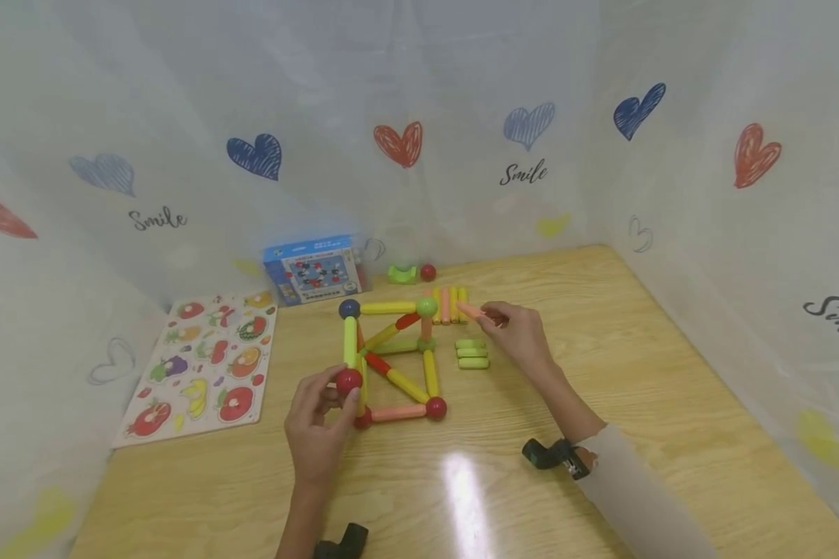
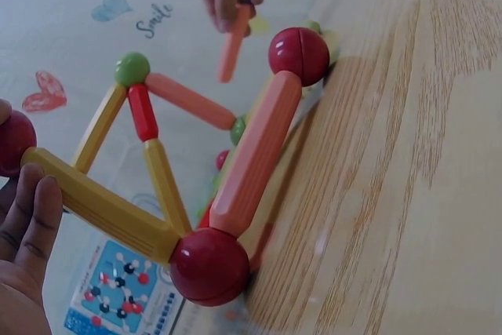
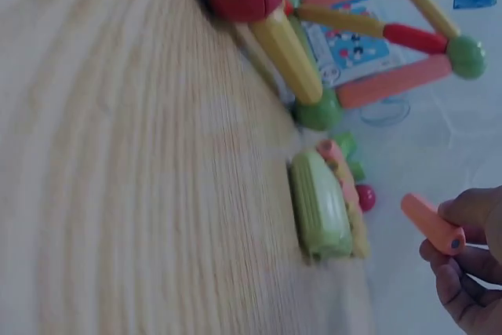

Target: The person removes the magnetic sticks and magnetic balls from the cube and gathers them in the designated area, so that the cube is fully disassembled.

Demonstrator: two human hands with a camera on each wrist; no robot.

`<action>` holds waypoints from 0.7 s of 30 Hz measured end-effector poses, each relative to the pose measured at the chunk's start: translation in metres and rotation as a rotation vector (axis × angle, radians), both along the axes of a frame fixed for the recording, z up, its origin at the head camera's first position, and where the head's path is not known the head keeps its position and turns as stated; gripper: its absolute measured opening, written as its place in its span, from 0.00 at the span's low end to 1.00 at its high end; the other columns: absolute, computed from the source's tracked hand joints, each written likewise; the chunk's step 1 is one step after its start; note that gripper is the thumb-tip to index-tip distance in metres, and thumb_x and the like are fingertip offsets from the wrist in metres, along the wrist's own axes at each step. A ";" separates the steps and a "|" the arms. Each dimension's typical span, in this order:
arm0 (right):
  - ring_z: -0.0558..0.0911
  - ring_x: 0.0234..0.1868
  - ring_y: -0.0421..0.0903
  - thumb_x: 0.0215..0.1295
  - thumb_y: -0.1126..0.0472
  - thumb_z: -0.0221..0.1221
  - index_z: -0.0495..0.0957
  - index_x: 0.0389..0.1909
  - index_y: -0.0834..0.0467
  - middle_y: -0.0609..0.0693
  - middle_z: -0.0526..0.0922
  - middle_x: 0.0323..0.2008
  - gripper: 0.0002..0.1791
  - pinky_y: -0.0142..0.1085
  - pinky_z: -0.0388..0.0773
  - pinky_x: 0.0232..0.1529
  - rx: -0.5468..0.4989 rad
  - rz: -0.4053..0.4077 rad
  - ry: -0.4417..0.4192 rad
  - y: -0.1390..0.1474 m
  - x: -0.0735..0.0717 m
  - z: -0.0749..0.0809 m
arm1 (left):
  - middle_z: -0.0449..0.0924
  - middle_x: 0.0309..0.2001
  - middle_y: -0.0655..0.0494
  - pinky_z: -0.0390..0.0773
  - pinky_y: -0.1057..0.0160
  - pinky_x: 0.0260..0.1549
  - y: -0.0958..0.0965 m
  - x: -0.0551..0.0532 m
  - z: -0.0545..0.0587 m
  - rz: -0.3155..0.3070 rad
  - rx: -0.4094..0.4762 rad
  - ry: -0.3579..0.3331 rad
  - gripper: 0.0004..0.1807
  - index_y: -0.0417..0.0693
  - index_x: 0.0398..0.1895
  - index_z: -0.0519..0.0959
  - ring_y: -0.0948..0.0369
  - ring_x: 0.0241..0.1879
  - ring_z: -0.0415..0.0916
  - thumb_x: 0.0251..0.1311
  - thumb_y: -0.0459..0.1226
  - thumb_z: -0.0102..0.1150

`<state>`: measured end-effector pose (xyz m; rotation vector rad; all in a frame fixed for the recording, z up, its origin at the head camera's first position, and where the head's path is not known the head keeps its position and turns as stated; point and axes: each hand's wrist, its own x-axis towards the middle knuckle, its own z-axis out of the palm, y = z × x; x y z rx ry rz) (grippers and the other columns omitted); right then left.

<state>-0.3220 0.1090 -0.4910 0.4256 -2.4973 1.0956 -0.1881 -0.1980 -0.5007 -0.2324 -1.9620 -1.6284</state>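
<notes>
My left hand [image 1: 315,427] holds a red ball [image 1: 349,380] at a raised near corner of a frame built from sticks and balls. In the left wrist view, a yellow stick [image 2: 106,205] runs from that ball down to another red ball [image 2: 209,266]. A blue ball [image 1: 349,309] and a green ball [image 1: 426,307] form the far upper corners. A salmon stick [image 1: 390,413] joins two red balls along the near base. Beyond the frame's right side, my right hand [image 1: 520,338] pinches a loose salmon stick [image 3: 427,221] above the table, apart from the frame.
Right of the frame lie several green sticks [image 1: 471,354] and, behind them, a row of yellow and salmon sticks [image 1: 454,306]. A green curved piece [image 1: 402,274] and a loose red ball [image 1: 428,272] sit farther back. A blue box [image 1: 318,272] and fruit-picture board [image 1: 203,365] stand left.
</notes>
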 end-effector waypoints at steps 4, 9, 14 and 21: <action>0.87 0.36 0.56 0.65 0.62 0.66 0.85 0.43 0.67 0.62 0.87 0.37 0.12 0.48 0.85 0.36 0.060 -0.082 -0.056 0.006 -0.032 -0.007 | 0.76 0.48 0.52 0.81 0.71 0.39 0.000 0.000 0.000 0.009 -0.007 -0.001 0.23 0.45 0.58 0.80 0.60 0.37 0.77 0.58 0.25 0.67; 0.86 0.39 0.58 0.67 0.61 0.65 0.83 0.44 0.70 0.64 0.86 0.40 0.14 0.48 0.84 0.39 0.086 -0.094 -0.189 0.008 -0.054 -0.019 | 0.77 0.49 0.51 0.82 0.70 0.38 0.001 0.001 -0.004 0.013 -0.017 0.002 0.23 0.45 0.57 0.80 0.60 0.37 0.78 0.58 0.25 0.68; 0.84 0.44 0.57 0.66 0.60 0.66 0.82 0.46 0.69 0.62 0.85 0.42 0.16 0.48 0.82 0.44 0.039 -0.024 -0.336 0.006 -0.057 -0.023 | 0.76 0.48 0.51 0.81 0.71 0.39 0.003 0.002 -0.005 0.011 -0.020 -0.002 0.24 0.45 0.58 0.80 0.60 0.37 0.78 0.58 0.24 0.67; 0.83 0.48 0.57 0.68 0.65 0.63 0.81 0.50 0.70 0.63 0.84 0.46 0.15 0.47 0.81 0.50 0.090 0.132 -0.366 0.000 -0.060 -0.018 | 0.76 0.49 0.47 0.80 0.73 0.39 0.002 0.000 -0.001 0.021 -0.028 0.026 0.25 0.41 0.57 0.79 0.61 0.37 0.77 0.56 0.21 0.67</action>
